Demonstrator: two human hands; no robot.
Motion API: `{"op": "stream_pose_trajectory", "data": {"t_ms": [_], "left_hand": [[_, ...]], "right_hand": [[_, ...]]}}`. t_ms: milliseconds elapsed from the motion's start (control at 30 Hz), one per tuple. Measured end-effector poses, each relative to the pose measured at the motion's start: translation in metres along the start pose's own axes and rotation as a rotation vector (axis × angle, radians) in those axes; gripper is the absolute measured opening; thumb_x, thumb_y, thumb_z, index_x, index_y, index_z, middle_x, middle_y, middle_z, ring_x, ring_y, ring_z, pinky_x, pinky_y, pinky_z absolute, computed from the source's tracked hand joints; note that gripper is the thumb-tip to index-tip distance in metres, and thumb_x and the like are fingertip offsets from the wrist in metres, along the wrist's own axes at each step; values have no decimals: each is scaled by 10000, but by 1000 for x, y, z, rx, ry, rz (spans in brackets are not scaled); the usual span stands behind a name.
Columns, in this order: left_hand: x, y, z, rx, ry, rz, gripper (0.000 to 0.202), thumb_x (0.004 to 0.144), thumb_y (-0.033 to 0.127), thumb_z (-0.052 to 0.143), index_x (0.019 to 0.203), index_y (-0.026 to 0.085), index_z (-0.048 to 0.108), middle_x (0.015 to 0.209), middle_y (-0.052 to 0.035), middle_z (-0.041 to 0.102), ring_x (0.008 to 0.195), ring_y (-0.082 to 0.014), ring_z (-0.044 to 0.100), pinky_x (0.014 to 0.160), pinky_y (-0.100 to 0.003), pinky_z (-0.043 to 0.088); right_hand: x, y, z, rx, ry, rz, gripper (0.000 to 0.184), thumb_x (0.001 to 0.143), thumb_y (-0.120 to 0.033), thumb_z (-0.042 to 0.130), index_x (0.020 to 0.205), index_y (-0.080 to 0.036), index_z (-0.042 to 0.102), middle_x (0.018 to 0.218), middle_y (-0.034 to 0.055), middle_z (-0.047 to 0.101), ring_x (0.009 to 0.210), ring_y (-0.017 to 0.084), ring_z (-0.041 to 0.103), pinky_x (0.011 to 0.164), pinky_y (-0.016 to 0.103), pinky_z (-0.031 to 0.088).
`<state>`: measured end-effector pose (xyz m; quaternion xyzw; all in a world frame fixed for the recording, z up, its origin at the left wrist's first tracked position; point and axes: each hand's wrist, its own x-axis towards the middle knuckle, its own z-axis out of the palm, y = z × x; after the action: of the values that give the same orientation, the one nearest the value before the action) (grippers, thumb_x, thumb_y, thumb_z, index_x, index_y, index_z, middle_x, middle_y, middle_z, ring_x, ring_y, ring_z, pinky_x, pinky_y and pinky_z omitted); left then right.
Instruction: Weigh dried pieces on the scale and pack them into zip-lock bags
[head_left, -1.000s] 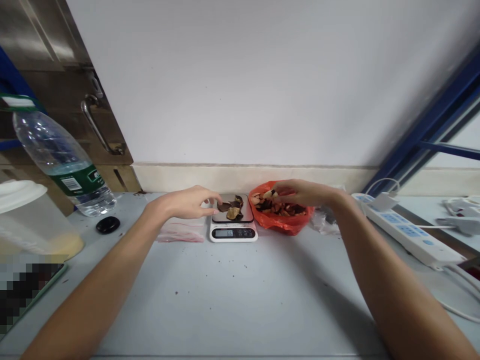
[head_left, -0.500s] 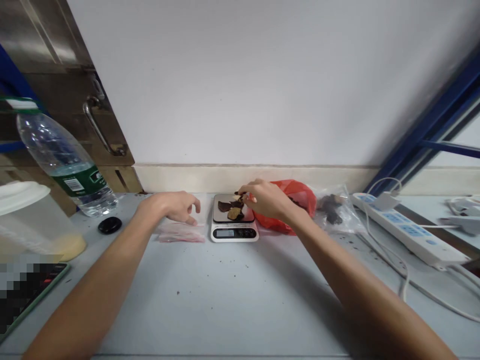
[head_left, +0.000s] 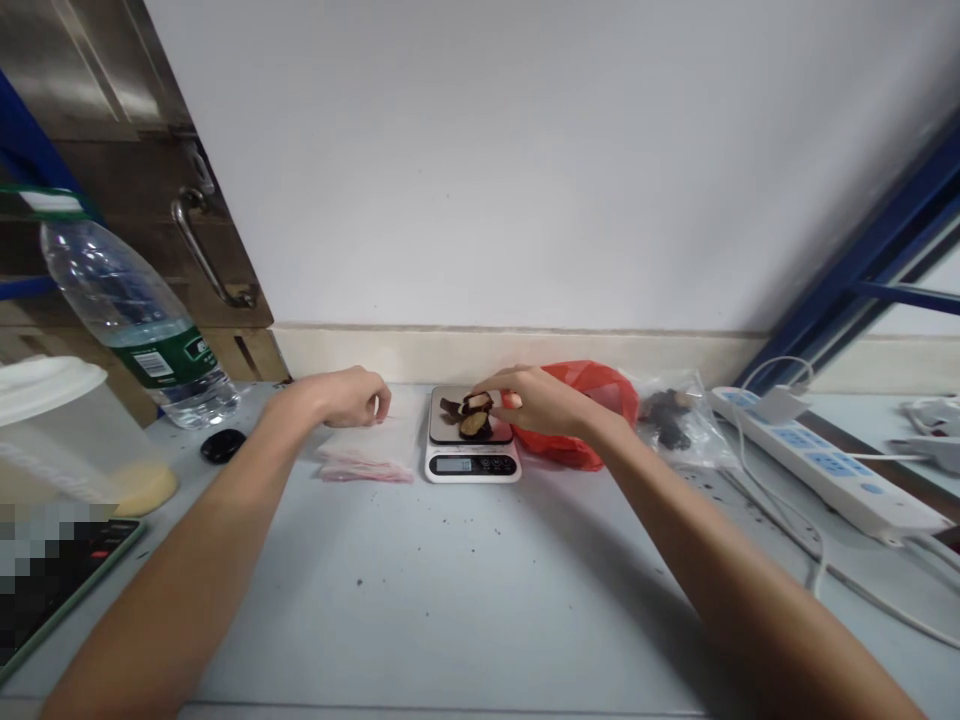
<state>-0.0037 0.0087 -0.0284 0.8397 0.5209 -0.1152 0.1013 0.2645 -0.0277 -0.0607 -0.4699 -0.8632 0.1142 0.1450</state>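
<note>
A small white kitchen scale [head_left: 472,463] stands at the back of the grey table, with dark and tan dried pieces [head_left: 466,414] on its steel platform. My right hand [head_left: 534,400] hovers over the platform's right side, fingers curled in a pinch around a small pale piece. Behind that hand lies a red plastic bag [head_left: 592,400] of dried pieces. My left hand [head_left: 346,396] rests left of the scale, fingers curled loosely, above a stack of clear zip bags with pink strips [head_left: 365,462]. Whether it holds anything is hidden.
A water bottle [head_left: 139,322] and its black cap [head_left: 223,445] are at the left, beside a lidded translucent container [head_left: 64,430]. A clear bag of dark pieces [head_left: 671,418] lies right of the red bag. A white power strip [head_left: 825,462] and cables run along the right.
My right hand came out of the red bag and moved left over the scale's platform. My left hand drew back from the platform to the left, above the zip bags.
</note>
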Motion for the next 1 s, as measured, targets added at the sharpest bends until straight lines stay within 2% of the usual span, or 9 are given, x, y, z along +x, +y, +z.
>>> {"op": "stream_pose_trajectory", "data": {"t_ms": [233, 367, 467, 567, 600, 667, 800, 867, 1000], "left_hand": [[-17, 20, -20, -164, 332, 146, 112, 727, 240, 548, 808, 206, 617, 740, -17, 692, 661, -168, 630, 604, -259, 450], [-23, 38, -21, -269, 549, 196, 88, 732, 272, 584, 766, 197, 555, 755, -6, 676, 672, -154, 626, 626, -256, 463], [-23, 48, -17, -322, 693, 274, 77, 715, 257, 580, 729, 203, 528, 730, 5, 648, 691, -155, 619, 621, -255, 475], [-22, 54, -13, -381, 843, 335, 102, 750, 300, 589, 760, 202, 559, 765, -7, 654, 725, -170, 635, 668, -284, 515], [-22, 55, -12, -391, 860, 360, 156, 777, 346, 603, 826, 199, 596, 840, -27, 677, 780, -186, 653, 716, -305, 533], [-21, 56, -9, -367, 805, 430, 417, 787, 490, 659, 1085, 199, 631, 1126, -88, 682, 1009, -244, 657, 876, -368, 537], [-16, 56, -3, -262, 601, 506, 1054, 650, 683, 757, 1511, 240, 343, 1593, -133, 351, 1456, -341, 327, 1161, -456, 339], [-14, 57, -1, -254, 563, 493, 1084, 659, 685, 749, 1538, 245, 293, 1616, -126, 314, 1485, -342, 269, 1186, -461, 292], [-14, 54, -4, -252, 572, 446, 980, 668, 680, 732, 1477, 236, 402, 1490, -132, 471, 1365, -348, 433, 1115, -459, 368]], "right_hand": [[-7, -14, -9, 64, 173, 6, 350, 963, -218, 494, 1281, -245, 637, 1142, 89, 726, 928, 216, 671, 797, 344, 524], [-9, -34, -8, 157, 107, -125, 370, 1010, -273, 438, 1358, -259, 563, 1013, 50, 742, 835, 180, 663, 783, 320, 504], [-7, -46, -4, 201, 90, -74, 292, 1012, -329, 439, 1042, -195, 696, 872, 59, 745, 760, 188, 662, 724, 317, 489], [-3, -48, -1, 279, 263, 99, 176, 902, -223, 575, 758, -169, 661, 720, 44, 709, 668, 181, 653, 639, 292, 474], [-2, -47, 0, 326, 355, 134, 77, 837, -142, 604, 798, -167, 666, 736, 37, 710, 687, 181, 662, 634, 282, 479], [-1, -45, 1, 436, 504, 140, 241, 735, -42, 605, 930, -168, 670, 819, 31, 721, 761, 183, 680, 649, 271, 499], [-1, -40, 1, 567, 568, 45, 224, 718, -162, 703, 938, -176, 660, 885, 39, 723, 790, 192, 686, 697, 311, 536], [-2, -40, 1, 561, 583, 9, 261, 699, -253, 768, 929, -187, 663, 917, 47, 726, 829, 205, 683, 738, 337, 541], [-3, -42, 0, 577, 539, -31, 247, 762, -343, 744, 941, -201, 651, 1016, 62, 720, 905, 201, 672, 770, 337, 535]]}}
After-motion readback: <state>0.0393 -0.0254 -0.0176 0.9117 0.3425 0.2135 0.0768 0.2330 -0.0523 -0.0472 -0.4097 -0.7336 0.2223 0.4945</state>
